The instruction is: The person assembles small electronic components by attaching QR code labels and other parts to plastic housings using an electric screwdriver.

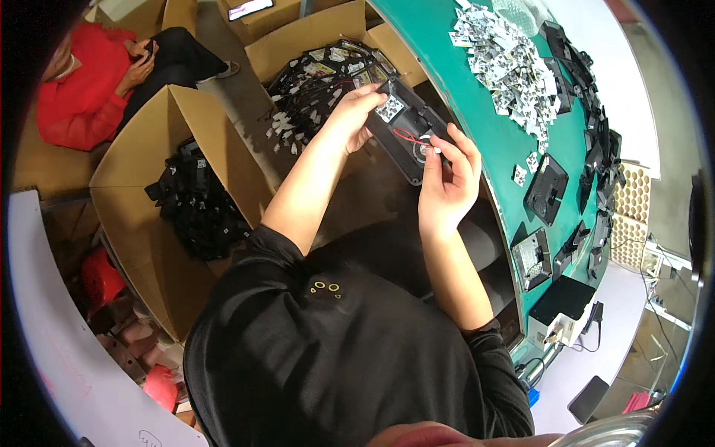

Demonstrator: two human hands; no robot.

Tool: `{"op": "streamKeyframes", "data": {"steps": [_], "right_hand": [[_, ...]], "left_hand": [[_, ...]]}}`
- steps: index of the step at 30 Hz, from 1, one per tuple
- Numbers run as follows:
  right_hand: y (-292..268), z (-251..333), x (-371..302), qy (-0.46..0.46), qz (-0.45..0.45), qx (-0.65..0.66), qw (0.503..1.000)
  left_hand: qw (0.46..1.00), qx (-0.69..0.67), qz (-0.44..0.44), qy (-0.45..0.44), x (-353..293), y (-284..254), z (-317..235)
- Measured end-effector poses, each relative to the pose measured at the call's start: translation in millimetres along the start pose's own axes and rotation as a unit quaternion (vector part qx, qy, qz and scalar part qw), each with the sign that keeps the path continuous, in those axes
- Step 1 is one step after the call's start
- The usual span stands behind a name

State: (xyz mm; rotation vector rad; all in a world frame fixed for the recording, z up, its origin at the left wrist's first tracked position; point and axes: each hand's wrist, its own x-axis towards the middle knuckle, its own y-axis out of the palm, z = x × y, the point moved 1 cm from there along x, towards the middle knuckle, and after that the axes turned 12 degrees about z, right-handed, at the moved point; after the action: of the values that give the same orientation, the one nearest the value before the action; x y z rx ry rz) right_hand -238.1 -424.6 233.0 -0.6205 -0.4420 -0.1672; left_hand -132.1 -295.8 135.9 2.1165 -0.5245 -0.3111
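In front of my chest I hold a black plastic housing (408, 118), tilted, its inner side facing me. My left hand (356, 118) is wrapped around its upper left end, thumb beside a white patterned label (389, 109) inside. Over the lower right part is my right hand (452, 179), fingers pinched on a small white connector (436, 148). Thin red wire (407, 135) loops from there across the housing, next to a round part, perhaps a speaker, partly hidden by my fingers.
Right, a green table (477, 112) bears a heap of white labelled pieces (503, 63) and several black housings (547, 190). A carton of black wired parts (320, 82) stands beyond my left hand; another carton (126, 179) is at left. A person in red (82, 89) sits far left.
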Motion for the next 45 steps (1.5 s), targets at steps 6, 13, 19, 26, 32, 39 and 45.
{"op": "streamKeyframes", "data": {"steps": [6,13,19,26,32,39,45], "right_hand": [[-2,1,-1,0.016,0.004,0.034,0.999],[-4,-1,0,0.005,0.016,0.004,1.000],[-7,-7,1,-0.007,0.011,-0.004,1.000],[-4,0,-1,0.018,0.009,0.002,1.000],[-9,-9,-3,-0.010,0.005,-0.038,0.999],[-6,-3,-5,-0.011,0.023,-0.033,0.999],[-8,-6,-10,-0.010,0.022,-0.033,0.999]], "left_hand": [[0.999,0.039,-0.007,-0.002,-5,0,1],[1.000,0.023,-0.015,-0.003,-7,6,-2],[0.995,-0.084,-0.026,-0.043,-2,9,-1],[0.998,-0.037,-0.039,-0.024,-9,5,-1],[0.996,-0.074,-0.011,-0.051,2,4,12],[1.000,-0.025,0.000,0.008,-8,0,9],[1.000,-0.019,-0.001,-0.002,-12,9,10]]}}
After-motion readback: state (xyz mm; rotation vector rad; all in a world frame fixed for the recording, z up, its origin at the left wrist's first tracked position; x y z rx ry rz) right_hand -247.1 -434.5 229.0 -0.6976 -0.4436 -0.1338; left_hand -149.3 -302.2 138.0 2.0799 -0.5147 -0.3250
